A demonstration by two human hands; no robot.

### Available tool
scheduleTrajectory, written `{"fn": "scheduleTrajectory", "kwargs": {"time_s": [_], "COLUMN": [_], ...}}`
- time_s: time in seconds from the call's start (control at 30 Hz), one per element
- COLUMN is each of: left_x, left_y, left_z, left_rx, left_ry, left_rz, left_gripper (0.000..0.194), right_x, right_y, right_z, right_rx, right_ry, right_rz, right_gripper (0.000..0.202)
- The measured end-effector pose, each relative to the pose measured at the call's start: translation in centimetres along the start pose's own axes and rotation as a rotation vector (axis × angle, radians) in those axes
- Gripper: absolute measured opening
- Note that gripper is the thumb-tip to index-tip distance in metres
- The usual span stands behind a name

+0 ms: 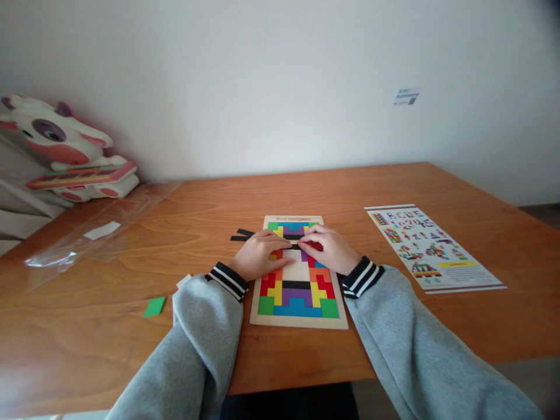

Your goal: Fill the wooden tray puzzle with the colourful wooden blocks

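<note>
At the frame's centre, the left hand [261,254] and right hand [331,249] meet at a black strip [295,247] on the puzzle board [300,322], whether gripping it I cannot tell; uneven pressing could tilt it or nudge neighbouring pieces [304,256].
</note>
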State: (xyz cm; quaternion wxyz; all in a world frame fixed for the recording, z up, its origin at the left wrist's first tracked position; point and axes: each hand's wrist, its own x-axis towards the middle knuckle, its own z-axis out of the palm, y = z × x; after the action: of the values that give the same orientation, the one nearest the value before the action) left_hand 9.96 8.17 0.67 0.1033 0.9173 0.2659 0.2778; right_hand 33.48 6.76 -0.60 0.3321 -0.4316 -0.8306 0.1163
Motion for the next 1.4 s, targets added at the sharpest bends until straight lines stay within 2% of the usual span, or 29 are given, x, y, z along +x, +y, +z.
{"fn": "scheduleTrajectory", "kwargs": {"time_s": [0.33, 0.43, 0.53, 0.6, 0.73, 0.83, 1.03, 1.17, 1.3, 1.4], "left_x": [0.1, 0.1, -0.6, -1.5, -3.9, -5.0, -5.0, -4.6, -4.5, -4.2], "left_y": [0.2, -0.1, -1.1, -2.1, -4.0, -4.8, -4.9, -4.8, -4.8, -4.4], "left_z": [0.1, -0.4, -2.0, -3.5, -6.3, -7.3, -7.2, -6.9, -7.0, -6.9], "left_rx": [0.012, 0.028, 0.109, 0.21, 0.285, 0.251, 0.212, 0.198, 0.227, 0.247], "left_ry": [-0.006, 0.004, 0.065, 0.078, -0.039, -0.095, -0.111, -0.116, -0.119, -0.078], "left_rz": [0.012, 0.018, -0.041, -0.128, -0.258, -0.298, -0.327, -0.356, -0.337, -0.315], "left_gripper": [0.028, 0.028, 0.023, 0.022, 0.025, 0.028, 0.032, 0.037, 0.029, 0.023], "right_x": [0.0, 0.0, 0.0, 0.0, 0.1, 0.2, 0.3, 0.3, 0.3, 0.3], "right_y": [-0.1, -0.2, -0.2, -0.3, -0.4, -0.5, -0.5, -0.5, -0.5, -0.5], "right_z": [-0.1, -0.2, -0.3, -0.4, -0.5, -0.6, -0.8, -0.8, -0.6, -0.6], "right_rx": [0.021, 0.033, 0.055, 0.069, 0.094, 0.123, 0.154, 0.157, 0.16, 0.166], "right_ry": [-0.007, -0.007, -0.001, 0.014, 0.073, 0.103, 0.184, 0.193, 0.2, 0.212], "right_rz": [-0.007, 0.004, 0.033, 0.044, 0.047, 0.057, 0.1, 0.117, 0.118, 0.122], "right_gripper": [0.015, 0.014, 0.013, 0.013, 0.014, 0.015, 0.016, 0.015, 0.016, 0.016]}}
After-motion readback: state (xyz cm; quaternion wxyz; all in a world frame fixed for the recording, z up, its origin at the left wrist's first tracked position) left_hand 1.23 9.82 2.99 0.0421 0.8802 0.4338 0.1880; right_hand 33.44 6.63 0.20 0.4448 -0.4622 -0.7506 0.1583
